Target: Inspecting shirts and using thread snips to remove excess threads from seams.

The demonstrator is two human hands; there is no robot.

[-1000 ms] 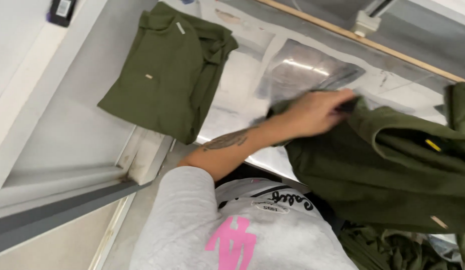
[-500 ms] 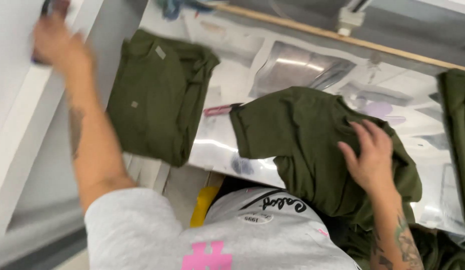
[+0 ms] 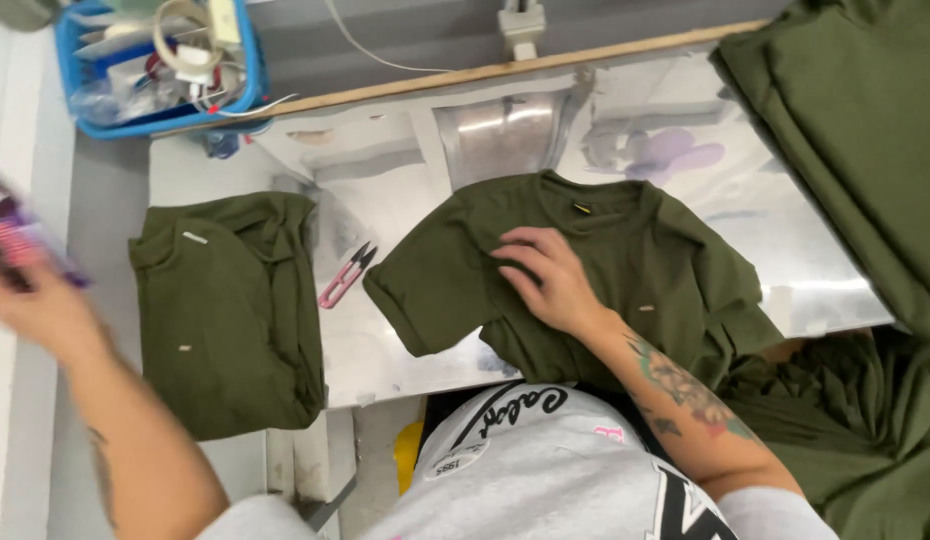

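The blurred left hand (image 3: 40,305) grips something unclear, while the right hand (image 3: 547,280), fingers spread, now flattens the shirt (image 3: 625,270) on the tabletop (image 3: 385,340).

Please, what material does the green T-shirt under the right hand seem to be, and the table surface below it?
Olive T-shirt: soft matte knit, probably cotton; it creases and drapes.
Table: looks like polished metal, with bright mirror-like reflections.

I count one olive shirt (image 3: 585,270) spread on the table, one folded olive stack (image 3: 230,310) at left, and another olive pile (image 3: 855,150) at right. I also see one pink thread snip (image 3: 347,274) and one blue basket (image 3: 160,65).
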